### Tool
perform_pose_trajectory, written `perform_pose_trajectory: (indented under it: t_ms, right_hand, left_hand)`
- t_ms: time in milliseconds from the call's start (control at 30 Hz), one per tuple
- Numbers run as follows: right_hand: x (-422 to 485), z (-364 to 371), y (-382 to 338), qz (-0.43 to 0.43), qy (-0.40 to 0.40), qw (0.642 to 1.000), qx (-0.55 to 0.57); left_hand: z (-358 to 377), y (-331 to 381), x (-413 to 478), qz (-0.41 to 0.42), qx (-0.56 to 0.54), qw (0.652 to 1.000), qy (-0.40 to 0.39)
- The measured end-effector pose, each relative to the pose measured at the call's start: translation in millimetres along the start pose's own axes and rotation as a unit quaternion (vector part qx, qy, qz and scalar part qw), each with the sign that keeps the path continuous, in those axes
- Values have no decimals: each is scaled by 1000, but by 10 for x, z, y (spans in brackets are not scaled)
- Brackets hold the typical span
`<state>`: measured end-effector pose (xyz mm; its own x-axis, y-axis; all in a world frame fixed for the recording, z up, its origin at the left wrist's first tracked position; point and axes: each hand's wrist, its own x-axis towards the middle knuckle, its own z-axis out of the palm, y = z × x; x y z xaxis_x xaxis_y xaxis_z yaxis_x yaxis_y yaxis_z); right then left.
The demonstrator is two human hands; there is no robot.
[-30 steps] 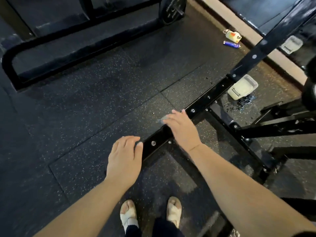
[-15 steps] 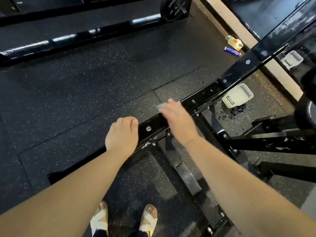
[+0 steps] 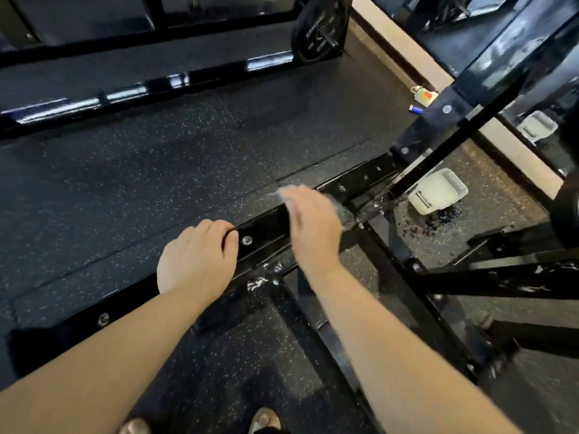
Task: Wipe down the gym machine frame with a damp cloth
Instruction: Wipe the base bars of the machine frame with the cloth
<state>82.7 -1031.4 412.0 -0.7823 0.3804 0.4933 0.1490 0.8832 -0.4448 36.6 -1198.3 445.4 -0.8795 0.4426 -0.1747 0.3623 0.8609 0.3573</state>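
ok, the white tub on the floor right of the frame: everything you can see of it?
The white tub is a shallow, open rectangular container with rounded corners, plastic by the look, pale inside; contents cannot be told. A dark bar-shaped mark sits near its left end. It rests flat on the speckled floor, right of the machine frame, dark specks beside it. The floor alone visibly touches it.

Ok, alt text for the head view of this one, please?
A right hand presses a pale cloth flat on a gym machine's black floor-level frame bar; the left hand grips the same bar. A white tub sits nearby.
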Motion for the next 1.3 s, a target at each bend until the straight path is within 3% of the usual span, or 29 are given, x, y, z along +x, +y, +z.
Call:
perform_pose_trajectory:
  t_ms: [67,167,267,400,467,533,633,700,767,833,900,967,1033,1167,1233,1300]
  right_hand:
    - [-217,97,-63,-58,-5,997,48]
    - [-122,39,410,-97,46,994,8]
    - [110,-83,1004,11,114,993,-3]
    - [274,1,1107,191,190,950,159]
    - [143,211,864,208,251,920,218]
    - [-131,461,542,170,293,905,259]
    - [-577,810,190,36,273,917,288]
    - [-604,904,279,-19,260,939,226]
    - [-387,812,653,-2,277,944,180]
    - [-118,610,1078,69,296,932,196]
    - [127,391,1329,171,309,893,278]
    - [182,346,1291,221,320,853,347]
    - [-35,522,1006,187,307,862,358]
    - [-546,792,708,45,240,913,327]
    - [-375,682,955,70,239,917,313]
    - [-217,494,1172,110,273,896,334]
  left_hand:
    - [2,-8,-28,18,18,1000,15]
    - [35,-29,-57,31,13,999,36]
    - [74,-49,-40,53,25,997,60]
    - [82,-64,20,74,47,992,95]
    - [119,-92,39,73,49,990,106]
    - [159,-95,41,75,62,987,124]
    - [211,-106,52,70,82,983,146]
    - [166,-122,72,65,80,985,136]
    - [128,-86,37,52,89,988,116]
    - [132,-2,14,52,138,985,91]
    - [126,143,52,65,138,984,93]
    - [126,340,152,90,116,982,119]
    - [174,551,223,115,118,979,124]
    - [325,669,319,116,82,986,90]
    - [346,630,318,116,58,987,96]
    - [351,601,312,121,54,986,97]
